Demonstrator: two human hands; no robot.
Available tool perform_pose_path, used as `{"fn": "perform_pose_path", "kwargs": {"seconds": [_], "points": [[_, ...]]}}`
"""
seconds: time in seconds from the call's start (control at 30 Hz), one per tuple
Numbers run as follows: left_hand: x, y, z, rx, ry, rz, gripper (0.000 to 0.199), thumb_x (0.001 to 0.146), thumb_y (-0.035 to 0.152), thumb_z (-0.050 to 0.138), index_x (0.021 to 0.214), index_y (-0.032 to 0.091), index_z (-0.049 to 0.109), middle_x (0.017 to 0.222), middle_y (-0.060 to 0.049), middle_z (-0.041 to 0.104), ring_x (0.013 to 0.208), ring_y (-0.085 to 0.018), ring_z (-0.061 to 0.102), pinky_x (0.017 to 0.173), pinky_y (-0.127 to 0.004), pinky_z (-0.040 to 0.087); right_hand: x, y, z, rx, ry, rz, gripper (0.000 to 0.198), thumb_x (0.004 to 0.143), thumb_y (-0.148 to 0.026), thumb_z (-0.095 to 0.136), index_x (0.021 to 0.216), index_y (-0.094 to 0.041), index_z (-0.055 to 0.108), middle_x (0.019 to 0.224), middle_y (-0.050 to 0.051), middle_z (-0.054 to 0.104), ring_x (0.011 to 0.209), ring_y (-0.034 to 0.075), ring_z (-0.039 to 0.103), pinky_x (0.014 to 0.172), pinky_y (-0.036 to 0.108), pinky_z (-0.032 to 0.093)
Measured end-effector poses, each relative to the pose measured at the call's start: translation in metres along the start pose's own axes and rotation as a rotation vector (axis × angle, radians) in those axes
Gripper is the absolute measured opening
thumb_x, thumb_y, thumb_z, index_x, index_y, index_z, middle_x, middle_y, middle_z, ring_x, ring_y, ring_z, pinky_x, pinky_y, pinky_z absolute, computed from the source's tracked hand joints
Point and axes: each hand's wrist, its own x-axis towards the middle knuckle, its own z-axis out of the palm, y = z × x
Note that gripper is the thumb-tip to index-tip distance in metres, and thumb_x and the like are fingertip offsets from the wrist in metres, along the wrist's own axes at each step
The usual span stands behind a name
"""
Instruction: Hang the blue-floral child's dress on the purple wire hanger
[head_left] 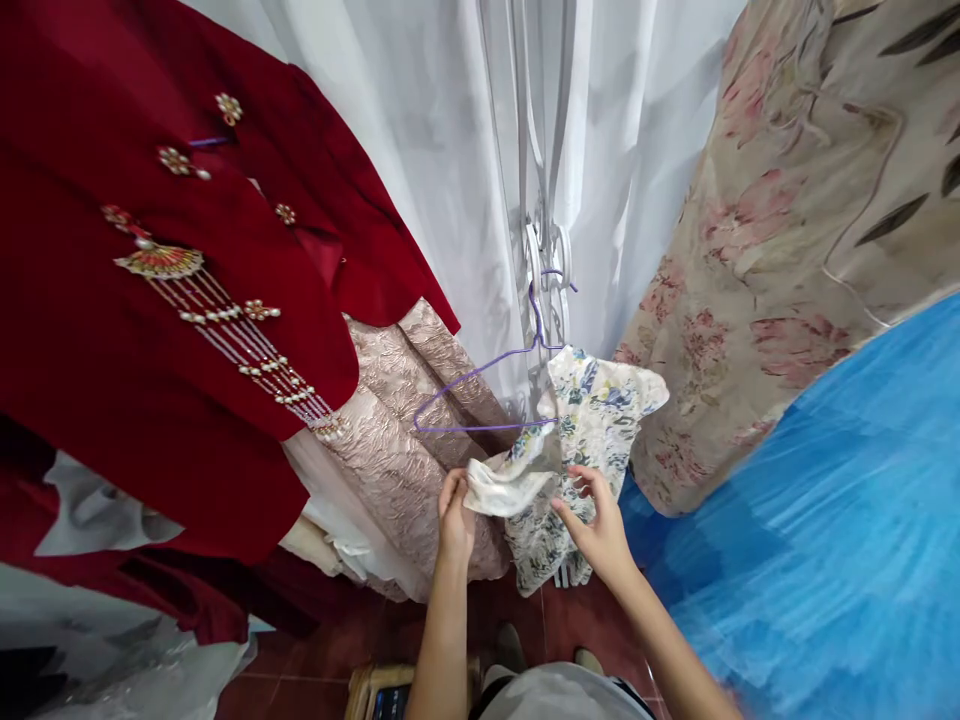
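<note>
A white top (pixel 600 400) with a blue and yellow floral print hangs by one shoulder from a purple wire hanger (pixel 472 428). The hanger's left arm is bare, and the top's left side droops below it with its pale inner side showing. My left hand (pixel 455 510) is closed on the edge of that loose side, pinching the cloth. On the other side my right hand (pixel 596 525) lies against the front of the top, thumb and fingers apart. Whether its fingertips press on the cloth is hard to tell. The hanger's hook rests at white plastic rings (pixel 547 260).
A dark red velvet garment (pixel 247 420) with beaded ornaments and a pink textured skirt (pixel 405 430) hang at left. White drapes (pixel 420 130) are behind. A beige floral dress (pixel 720 290) and blue tulle (pixel 847 520) fill the right. Below is a reddish tiled floor (pixel 300 680).
</note>
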Motion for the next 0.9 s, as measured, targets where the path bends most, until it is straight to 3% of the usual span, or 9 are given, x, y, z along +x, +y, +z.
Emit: {"fn": "perform_pose_path", "kwargs": {"seconds": [0.13,0.27,0.37,0.43,0.53,0.63,0.73,0.83,0.9], "points": [[-0.058,-0.003,0.021,0.35,-0.226,0.147,0.038,0.087,0.056,0.068,0.084,0.018,0.068,0.076,-0.001,0.062,0.069,-0.014,0.058,0.064,-0.023,0.046,-0.008,-0.013,-0.011,0.024,-0.367,-0.089,0.046,0.082,-0.024,0.069,0.127,-0.02,0.06,0.127,0.014,0.065,0.121,0.032,0.058,0.106,0.048,0.045],[-0.086,0.011,0.058,0.626,-0.527,0.279,0.035,0.099,0.049,0.052,0.094,0.02,0.071,0.088,-0.006,0.068,0.082,-0.019,0.063,0.08,-0.028,0.05,-0.027,-0.023,-0.022,0.142,-0.733,0.02,0.031,0.075,-0.021,0.071,0.106,-0.018,0.067,0.102,0.007,0.072,0.097,0.028,0.065,0.089,0.04,0.053],[-0.09,0.013,0.08,0.631,-0.736,0.286,0.055,0.1,0.064,0.038,0.108,0.019,0.069,0.099,-0.01,0.072,0.1,-0.025,0.065,0.099,-0.037,0.047,-0.037,-0.026,-0.047,0.153,-0.793,0.105,0.02,0.08,-0.03,0.072,0.095,-0.016,0.067,0.086,0.003,0.069,0.079,0.022,0.061,0.072,0.032,0.052],[-0.095,0.002,0.086,0.601,-0.917,0.259,0.077,0.095,0.077,0.022,0.117,0.017,0.067,0.101,-0.012,0.073,0.106,-0.028,0.065,0.113,-0.046,0.036,-0.036,-0.026,-0.073,0.082,-0.816,0.111,0.022,0.083,-0.037,0.072,0.087,-0.016,0.066,0.078,0.001,0.065,0.071,0.018,0.055,0.065,0.028,0.049],[-0.112,-0.028,0.082,0.623,-1.071,0.126,0.09,0.087,0.087,0.017,0.108,0.017,0.07,0.097,-0.012,0.072,0.104,-0.031,0.064,0.114,-0.049,0.034,-0.019,-0.023,-0.119,0.014,-0.872,0.074,0.025,0.083,-0.04,0.073,0.083,-0.015,0.067,0.073,-0.001,0.062,0.065,0.015,0.05,0.06,0.025,0.043],[-0.129,-0.055,0.068,0.7,-1.033,-0.06,0.072,0.085,0.083,0.043,0.092,0.016,0.069,0.088,-0.008,0.068,0.089,-0.026,0.063,0.087,-0.037,0.05,0.015,-0.014,-0.167,-0.025,-0.796,0.09,0.028,0.082,-0.04,0.072,0.073,-0.014,0.068,0.061,-0.001,0.057,0.055,0.012,0.043,0.05,0.024,0.034],[-0.13,-0.058,0.052,0.798,-0.887,-0.132,0.054,0.084,0.068,0.061,0.076,0.015,0.062,0.073,-0.001,0.059,0.07,-0.017,0.053,0.065,-0.027,0.044,0.064,-0.004,-0.203,0.02,-0.581,0.068,0.029,0.072,-0.042,0.076,0.068,-0.014,0.068,0.056,-0.001,0.056,0.051,0.013,0.043,0.048,0.025,0.032],[-0.115,-0.035,0.038,0.809,-0.724,-0.08,0.047,0.087,0.058,0.062,0.068,0.016,0.055,0.066,0.002,0.05,0.065,-0.013,0.045,0.059,-0.023,0.036,0.117,-0.009,-0.213,0.108,-0.316,-0.023,0.03,0.064,-0.044,0.079,0.064,-0.017,0.066,0.062,0.002,0.061,0.056,0.016,0.05,0.052,0.027,0.038],[-0.101,-0.012,0.03,0.783,-0.602,0.0,0.043,0.087,0.054,0.06,0.067,0.016,0.054,0.065,0.002,0.049,0.065,-0.014,0.046,0.06,-0.024,0.036,0.148,-0.022,-0.2,0.106,-0.305,-0.098,0.029,0.068,-0.044,0.079,0.067,-0.018,0.065,0.072,0.003,0.063,0.064,0.018,0.054,0.058,0.028,0.042]]}}
